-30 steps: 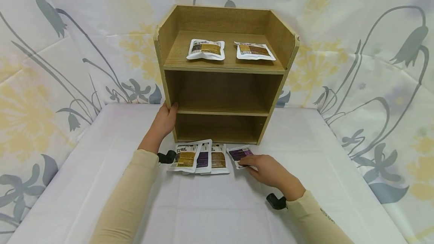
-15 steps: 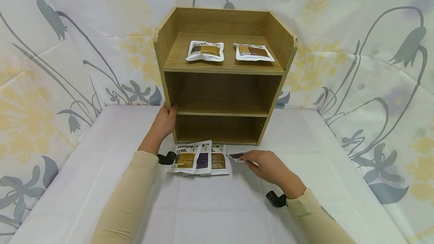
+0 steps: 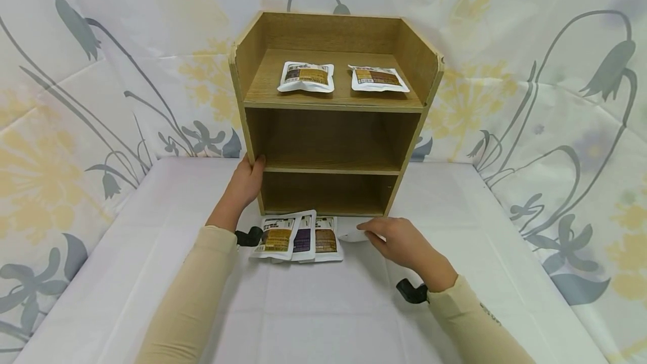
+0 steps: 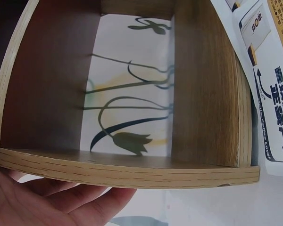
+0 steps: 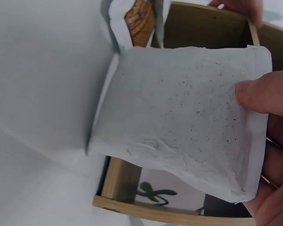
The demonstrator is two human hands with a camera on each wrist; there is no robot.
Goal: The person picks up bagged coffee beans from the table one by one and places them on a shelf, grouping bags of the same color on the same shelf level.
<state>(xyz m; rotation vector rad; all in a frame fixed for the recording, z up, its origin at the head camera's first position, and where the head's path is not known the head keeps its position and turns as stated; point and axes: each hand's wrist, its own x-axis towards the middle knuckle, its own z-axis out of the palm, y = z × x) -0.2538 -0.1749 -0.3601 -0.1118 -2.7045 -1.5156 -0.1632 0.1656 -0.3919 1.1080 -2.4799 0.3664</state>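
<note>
My right hand [image 3: 404,246] pinches a small flat pouch [image 3: 356,236] at one edge, thumb on its plain white speckled back [image 5: 174,113] in the right wrist view. The pouch stands tilted up close over the table, and its printed face is turned away. My left hand [image 3: 242,184] grips the left side panel of a small wooden shelf [image 3: 331,172], thumb at the front edge and fingers around the outside. Several white pouches lie overlapping before the shelf: a gold-labelled one [image 3: 277,240], a purple one [image 3: 302,240] and a brown one [image 3: 326,240].
On the shelf's top tier [image 3: 338,96] lie two pouches, a left one [image 3: 306,76] and a right one [image 3: 379,78], set apart. Its middle and bottom tiers open to the front. A white cloth covers the table [image 3: 323,319], and a floral curtain [image 3: 505,72] hangs behind.
My right hand has lifted the purple-labelled pouch's near edge and tipped it up, so its white back now shows. The left hand has stayed on the shelf.
</note>
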